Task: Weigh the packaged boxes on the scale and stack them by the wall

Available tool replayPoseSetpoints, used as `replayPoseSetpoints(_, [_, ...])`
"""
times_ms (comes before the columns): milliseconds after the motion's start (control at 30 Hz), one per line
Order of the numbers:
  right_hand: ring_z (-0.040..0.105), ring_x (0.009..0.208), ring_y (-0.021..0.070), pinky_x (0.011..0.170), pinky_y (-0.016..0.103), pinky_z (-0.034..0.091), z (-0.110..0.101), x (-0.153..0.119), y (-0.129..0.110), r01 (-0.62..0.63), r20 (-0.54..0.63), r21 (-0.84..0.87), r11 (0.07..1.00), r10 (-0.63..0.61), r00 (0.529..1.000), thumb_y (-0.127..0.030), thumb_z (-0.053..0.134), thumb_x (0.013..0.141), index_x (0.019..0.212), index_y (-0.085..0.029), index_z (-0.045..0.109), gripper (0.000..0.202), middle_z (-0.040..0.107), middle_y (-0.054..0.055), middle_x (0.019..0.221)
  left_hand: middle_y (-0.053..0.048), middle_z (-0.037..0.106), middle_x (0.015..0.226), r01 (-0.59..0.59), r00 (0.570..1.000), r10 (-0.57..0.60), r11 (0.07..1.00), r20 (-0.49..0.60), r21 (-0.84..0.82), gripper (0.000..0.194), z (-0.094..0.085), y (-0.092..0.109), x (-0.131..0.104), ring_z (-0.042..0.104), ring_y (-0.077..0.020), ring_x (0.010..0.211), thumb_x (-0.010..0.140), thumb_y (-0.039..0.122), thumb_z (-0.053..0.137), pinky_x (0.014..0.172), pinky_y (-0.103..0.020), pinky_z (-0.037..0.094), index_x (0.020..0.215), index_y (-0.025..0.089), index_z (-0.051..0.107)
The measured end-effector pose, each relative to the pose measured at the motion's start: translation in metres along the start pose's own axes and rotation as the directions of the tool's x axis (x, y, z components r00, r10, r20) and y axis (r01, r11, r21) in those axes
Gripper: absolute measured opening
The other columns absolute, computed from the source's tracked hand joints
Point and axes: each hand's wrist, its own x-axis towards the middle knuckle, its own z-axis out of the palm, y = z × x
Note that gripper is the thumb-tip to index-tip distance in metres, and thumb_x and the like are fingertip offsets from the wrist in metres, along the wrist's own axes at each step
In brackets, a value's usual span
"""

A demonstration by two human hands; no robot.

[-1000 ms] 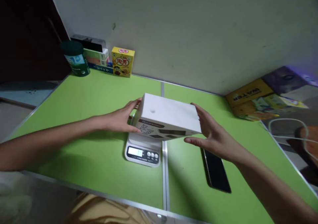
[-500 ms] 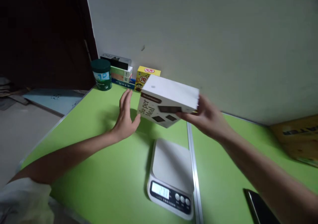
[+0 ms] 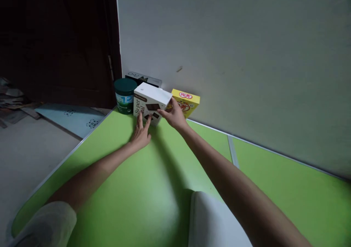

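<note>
A white box [image 3: 154, 92] printed "Super Meal" stands at the back of the green table, in front of other packages. My right hand [image 3: 175, 116] grips its right end, thumb on the front face and fingers behind. My left hand [image 3: 141, 134] has its fingers stretched apart, with fingertips against the lower front of the box. Just left of the box is a dark green lidded tub [image 3: 125, 95]. To the right, partly behind my right hand, stands a yellow box [image 3: 189, 102].
Behind the tub and white box, a dark-and-silver box [image 3: 145, 79] leans by the wall. The white kitchen scale [image 3: 214, 217] is cut off by the bottom edge. A metal strip [image 3: 233, 151] crosses the green table [image 3: 131, 199]. A dark door [image 3: 65, 46] stands left.
The white box has moved from above the scale to the back left, among the packages, with my right hand on it. My left hand now touches its front. The view has shifted.
</note>
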Motion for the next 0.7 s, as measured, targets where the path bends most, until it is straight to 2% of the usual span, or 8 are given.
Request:
replayPoseSetpoints(133, [0.067, 0.081, 0.0228, 0.081, 0.045, 0.057, 0.005, -0.011, 0.015, -0.01, -0.108, -0.113, 0.994, -0.002, 0.994, -0.031, 0.068, 0.077, 0.138, -0.012, 0.04, 0.07, 0.047, 0.025, 0.136, -0.029, -0.011, 0.161, -0.006, 1.0, 0.006, 0.998, 0.009, 0.056, 0.088, 0.008, -0.004, 0.009, 0.004, -0.0459, 0.149, 0.082, 0.011, 0.057, 0.114, -0.062, 0.031, 0.156, 0.014, 0.009])
replayPoseSetpoints(267, [0.065, 0.083, 0.022, 0.078, 0.041, 0.056, 0.009, -0.01, 0.027, -0.042, -0.119, -0.087, 0.995, 0.032, 0.992, -0.029, 0.062, 0.081, 0.12, -0.015, 0.051, 0.043, 0.058, 0.018, 0.12, -0.028, -0.006, 0.163, -0.018, 0.999, 0.022, 0.991, -0.029, 0.135, 0.085, 0.013, -0.007, 0.016, 0.01, -0.0462, 0.149, 0.081, 0.01, 0.058, 0.114, -0.06, 0.031, 0.155, 0.014, 0.016])
replayPoseSetpoints(433, [0.063, 0.076, 0.0195, 0.075, 0.039, 0.055, 0.006, -0.009, 0.034, -0.059, -0.08, -0.096, 0.994, 0.051, 0.995, -0.034, 0.064, 0.081, 0.116, -0.016, 0.054, 0.041, 0.065, 0.011, 0.102, -0.025, -0.008, 0.163, -0.018, 0.999, 0.024, 0.986, -0.037, 0.167, 0.085, 0.018, -0.009, 0.018, 0.016, -0.0486, 0.148, 0.082, 0.014, 0.06, 0.111, -0.061, 0.036, 0.156, 0.017, 0.017])
replayPoseSetpoints(500, [0.064, 0.08, 0.0216, 0.076, 0.04, 0.054, -0.007, -0.015, 0.032, 0.005, -0.06, -0.169, 0.986, -0.015, 0.998, -0.035, 0.061, 0.084, 0.111, -0.015, 0.057, 0.033, 0.065, 0.011, 0.098, -0.024, -0.01, 0.164, -0.02, 0.999, 0.027, 0.985, -0.041, 0.17, 0.085, 0.019, -0.01, 0.018, 0.015, -0.0483, 0.148, 0.083, 0.015, 0.06, 0.111, -0.061, 0.035, 0.156, 0.017, 0.017])
replayPoseSetpoints(567, [0.063, 0.094, 0.0261, 0.084, 0.044, 0.053, -0.028, -0.02, 0.029, 0.14, -0.076, -0.334, 0.932, -0.175, 0.982, -0.033, 0.056, 0.086, 0.104, -0.017, 0.061, 0.025, 0.065, 0.013, 0.101, -0.022, -0.011, 0.164, -0.025, 0.998, 0.034, 0.985, -0.052, 0.17, 0.085, 0.02, -0.011, 0.018, 0.015, -0.0478, 0.148, 0.083, 0.015, 0.06, 0.112, -0.061, 0.034, 0.156, 0.019, 0.016])
replayPoseSetpoints(633, [0.057, 0.111, 0.0307, 0.095, 0.05, 0.047, -0.055, -0.02, 0.025, 0.231, -0.11, -0.542, 0.808, -0.341, 0.934, -0.03, 0.054, 0.087, 0.105, -0.019, 0.062, 0.023, 0.062, 0.015, 0.114, -0.022, -0.011, 0.164, -0.027, 0.998, 0.037, 0.985, -0.055, 0.173, 0.086, 0.021, -0.011, 0.018, 0.015, -0.0477, 0.148, 0.082, 0.015, 0.06, 0.113, -0.061, 0.033, 0.156, 0.019, 0.016])
replayPoseSetpoints(700, [0.05, 0.121, 0.0343, 0.101, 0.055, 0.042, -0.08, -0.013, 0.022, 0.21, -0.125, -0.686, 0.696, -0.397, 0.909, -0.028, 0.056, 0.085, 0.114, -0.019, 0.061, 0.031, 0.058, 0.016, 0.125, -0.023, -0.01, 0.164, -0.02, 0.998, 0.031, 0.983, -0.055, 0.185, 0.085, 0.021, -0.011, 0.019, 0.014, -0.0477, 0.148, 0.083, 0.015, 0.059, 0.114, -0.06, 0.032, 0.156, 0.017, 0.016])
